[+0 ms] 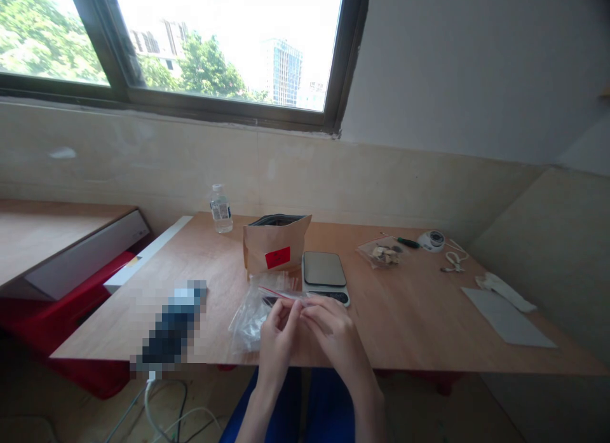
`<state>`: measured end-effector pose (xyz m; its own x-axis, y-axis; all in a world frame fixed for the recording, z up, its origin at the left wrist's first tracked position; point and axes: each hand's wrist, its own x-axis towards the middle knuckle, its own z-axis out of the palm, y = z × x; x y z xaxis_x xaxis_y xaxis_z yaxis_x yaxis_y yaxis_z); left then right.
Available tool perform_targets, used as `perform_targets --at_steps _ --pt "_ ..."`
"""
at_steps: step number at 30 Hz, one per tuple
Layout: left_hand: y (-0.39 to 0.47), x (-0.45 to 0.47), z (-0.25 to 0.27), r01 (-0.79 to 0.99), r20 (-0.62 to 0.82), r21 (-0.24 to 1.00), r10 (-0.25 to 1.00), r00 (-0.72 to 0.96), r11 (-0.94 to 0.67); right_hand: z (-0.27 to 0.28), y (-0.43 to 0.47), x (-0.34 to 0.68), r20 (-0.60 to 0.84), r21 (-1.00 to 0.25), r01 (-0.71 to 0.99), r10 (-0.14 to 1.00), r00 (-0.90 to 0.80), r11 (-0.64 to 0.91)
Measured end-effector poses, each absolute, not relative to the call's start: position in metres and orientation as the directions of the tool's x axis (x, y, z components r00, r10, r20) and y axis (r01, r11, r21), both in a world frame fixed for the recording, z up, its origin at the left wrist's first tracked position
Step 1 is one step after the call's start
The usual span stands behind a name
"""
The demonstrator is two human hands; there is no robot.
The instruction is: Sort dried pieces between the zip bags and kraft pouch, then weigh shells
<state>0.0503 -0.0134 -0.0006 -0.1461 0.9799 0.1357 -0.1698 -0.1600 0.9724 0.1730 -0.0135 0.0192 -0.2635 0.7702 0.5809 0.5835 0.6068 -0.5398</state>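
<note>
Both hands meet near the table's front edge, pinching the red-striped top of a clear zip bag (276,293). My left hand (279,328) is closed on the strip with thumb and fingertips. Close beside it, my right hand (331,322) is closed on the same strip from the right. More clear plastic bags (250,319) lie on the table under and left of my left hand. Just beyond the hands stand a brown paper bag (257,255) with a red label, its top open, and a small kitchen scale (325,269) with a bare platform.
A water bottle (222,211) stands at the back left; a blurred-out device (171,328) with cables lies at the front left. Farther right are a clear bag of small pieces (384,255), a screwdriver (407,242), a white dome camera (433,241) and a white sheet (508,319).
</note>
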Motion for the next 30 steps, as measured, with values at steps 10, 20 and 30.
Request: perform_targets --at_steps 10,20,30 --pt "-0.015 0.045 -0.002 -0.164 0.140 0.973 0.981 -0.134 -0.161 0.020 -0.019 0.165 0.517 -0.691 0.535 0.850 -0.105 0.487" --pt "-0.016 0.044 -0.003 -0.010 0.187 0.982 0.976 -0.116 -0.189 0.017 -0.016 0.161 0.573 -0.633 0.596 0.817 -0.069 0.494" --pt "-0.019 0.051 0.000 0.109 0.284 0.955 0.957 -0.064 -0.276 0.012 -0.014 0.162 0.603 -0.647 0.647 0.790 0.111 0.403"
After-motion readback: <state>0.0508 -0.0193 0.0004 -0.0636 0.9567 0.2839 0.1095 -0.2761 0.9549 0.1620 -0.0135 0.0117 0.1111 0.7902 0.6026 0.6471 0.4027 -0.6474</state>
